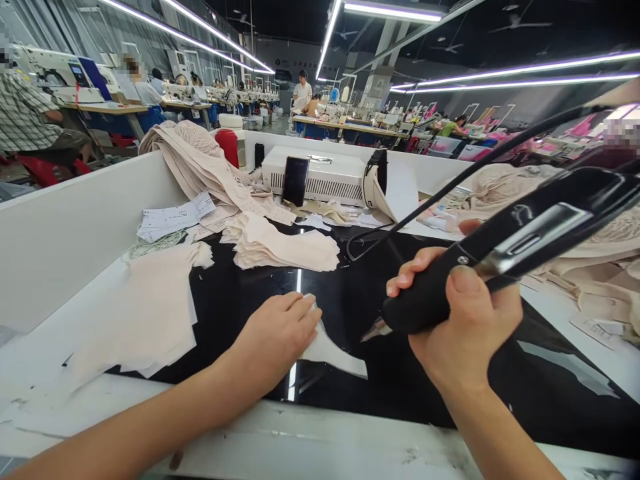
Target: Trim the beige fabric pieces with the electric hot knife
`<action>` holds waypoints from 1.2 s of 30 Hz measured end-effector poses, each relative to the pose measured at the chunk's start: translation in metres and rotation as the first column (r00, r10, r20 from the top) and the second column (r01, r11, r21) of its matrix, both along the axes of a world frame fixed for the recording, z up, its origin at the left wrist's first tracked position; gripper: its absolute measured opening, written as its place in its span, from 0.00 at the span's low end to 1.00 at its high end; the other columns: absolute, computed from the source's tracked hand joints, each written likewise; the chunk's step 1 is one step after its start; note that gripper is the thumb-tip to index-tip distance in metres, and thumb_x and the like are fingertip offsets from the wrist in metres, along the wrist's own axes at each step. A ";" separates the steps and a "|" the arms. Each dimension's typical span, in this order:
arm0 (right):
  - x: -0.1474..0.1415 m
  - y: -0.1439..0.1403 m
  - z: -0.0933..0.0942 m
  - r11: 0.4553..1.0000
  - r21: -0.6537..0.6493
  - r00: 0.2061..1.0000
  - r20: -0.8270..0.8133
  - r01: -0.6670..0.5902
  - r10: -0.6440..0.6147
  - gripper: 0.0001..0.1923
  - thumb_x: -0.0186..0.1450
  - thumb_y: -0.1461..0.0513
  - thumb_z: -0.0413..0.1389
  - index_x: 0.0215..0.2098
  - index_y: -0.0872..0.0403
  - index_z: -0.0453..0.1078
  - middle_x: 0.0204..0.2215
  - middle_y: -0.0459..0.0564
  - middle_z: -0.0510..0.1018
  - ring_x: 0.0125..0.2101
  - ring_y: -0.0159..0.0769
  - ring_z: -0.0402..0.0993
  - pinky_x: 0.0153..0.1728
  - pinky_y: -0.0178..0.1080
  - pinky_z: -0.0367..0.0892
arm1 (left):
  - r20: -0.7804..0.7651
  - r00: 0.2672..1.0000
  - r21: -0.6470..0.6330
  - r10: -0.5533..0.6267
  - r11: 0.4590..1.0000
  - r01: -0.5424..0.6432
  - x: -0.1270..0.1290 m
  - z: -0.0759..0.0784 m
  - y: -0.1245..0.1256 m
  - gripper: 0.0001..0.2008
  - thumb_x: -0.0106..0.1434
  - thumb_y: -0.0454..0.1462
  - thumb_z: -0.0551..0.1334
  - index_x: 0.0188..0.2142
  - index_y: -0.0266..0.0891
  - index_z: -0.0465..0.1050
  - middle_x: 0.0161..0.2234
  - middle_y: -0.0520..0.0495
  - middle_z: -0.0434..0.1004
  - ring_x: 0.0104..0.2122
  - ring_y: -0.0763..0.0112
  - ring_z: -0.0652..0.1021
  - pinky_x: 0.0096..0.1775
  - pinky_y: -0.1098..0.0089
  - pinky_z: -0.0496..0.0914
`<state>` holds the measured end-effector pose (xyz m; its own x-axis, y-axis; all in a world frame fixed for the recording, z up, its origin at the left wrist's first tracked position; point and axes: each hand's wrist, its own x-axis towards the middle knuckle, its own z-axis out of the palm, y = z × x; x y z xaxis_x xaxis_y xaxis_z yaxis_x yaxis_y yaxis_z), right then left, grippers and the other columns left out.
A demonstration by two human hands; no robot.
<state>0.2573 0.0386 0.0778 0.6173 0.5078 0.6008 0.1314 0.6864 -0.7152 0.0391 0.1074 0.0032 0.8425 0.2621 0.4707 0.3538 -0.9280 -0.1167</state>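
Note:
My left hand (283, 333) reaches in over the dark glossy work surface, its fingers close together and bent onto a small, curved white fabric piece (333, 353). The piece's narrow end shows past my fingertips and its wider end points right. My thumb is hidden. In my right hand (465, 320) is a thick black corded hand tool (425, 300) with a pointed metal tip and a silver lever on its side. Its tip hangs just right of the fabric piece, apart from it. A stack of pale fabric pieces (285, 247) lies beyond my left hand.
Another pale fabric stack (145, 307) lies at the left, beside printed paper slips (175, 217). A phone (296, 180) leans on a white vented box (345, 175). Cream fabric (590, 247) heaps at the right. The tool's black cord (450, 183) loops above the surface. White walls (75, 233) edge the table.

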 end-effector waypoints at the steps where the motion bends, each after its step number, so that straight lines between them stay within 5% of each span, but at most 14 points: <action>1: 0.001 -0.005 -0.001 1.000 -0.009 1.000 -0.002 0.013 -0.013 0.20 0.66 0.49 0.80 0.45 0.47 0.79 0.32 0.41 0.81 0.23 0.35 0.77 0.22 0.39 0.79 | 0.035 0.999 0.012 -0.014 1.000 0.014 0.000 0.002 -0.001 0.11 0.89 0.34 0.59 0.56 0.33 0.82 0.59 0.36 0.90 0.58 0.53 0.88 0.55 0.55 0.82; 7: 0.000 -0.025 -0.007 1.000 0.003 1.000 0.007 -0.021 0.021 0.18 0.68 0.50 0.80 0.45 0.47 0.81 0.33 0.42 0.83 0.24 0.35 0.79 0.22 0.38 0.81 | 0.163 0.944 -0.101 -0.287 0.947 0.305 0.010 0.009 -0.024 0.12 0.91 0.36 0.58 0.55 0.37 0.82 0.50 0.45 0.91 0.51 0.62 0.87 0.59 0.63 0.80; 11: -0.002 -0.028 -0.012 0.997 0.031 0.997 0.014 -0.072 0.072 0.18 0.71 0.51 0.80 0.50 0.46 0.82 0.35 0.41 0.84 0.26 0.33 0.81 0.25 0.36 0.83 | 0.151 0.922 -0.143 -0.356 0.915 0.377 0.015 0.004 -0.029 0.10 0.90 0.41 0.64 0.57 0.38 0.82 0.49 0.46 0.89 0.50 0.60 0.87 0.61 0.61 0.80; 23: -0.001 -0.027 -0.021 0.994 0.021 0.993 0.047 -0.105 0.104 0.23 0.75 0.51 0.78 0.64 0.41 0.83 0.37 0.39 0.86 0.27 0.31 0.83 0.29 0.34 0.84 | 0.066 0.947 -0.182 -0.314 0.929 0.321 0.017 -0.001 -0.028 0.15 0.81 0.44 0.76 0.56 0.36 0.83 0.48 0.47 0.87 0.47 0.58 0.85 0.58 0.59 0.80; 36: -0.004 -0.024 -0.012 0.997 0.040 0.998 0.006 -0.070 0.070 0.17 0.72 0.52 0.79 0.53 0.45 0.82 0.35 0.40 0.84 0.26 0.33 0.81 0.26 0.36 0.83 | -0.002 0.957 -0.196 -0.292 0.938 0.285 0.014 -0.002 -0.027 0.15 0.84 0.46 0.73 0.57 0.35 0.83 0.51 0.44 0.88 0.49 0.58 0.85 0.58 0.59 0.80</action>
<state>0.2537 0.0144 0.0655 0.5785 0.5251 0.6242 0.0847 0.7224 -0.6863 0.0535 0.0803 0.0014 0.9087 0.0883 0.4080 0.0667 -0.9955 0.0669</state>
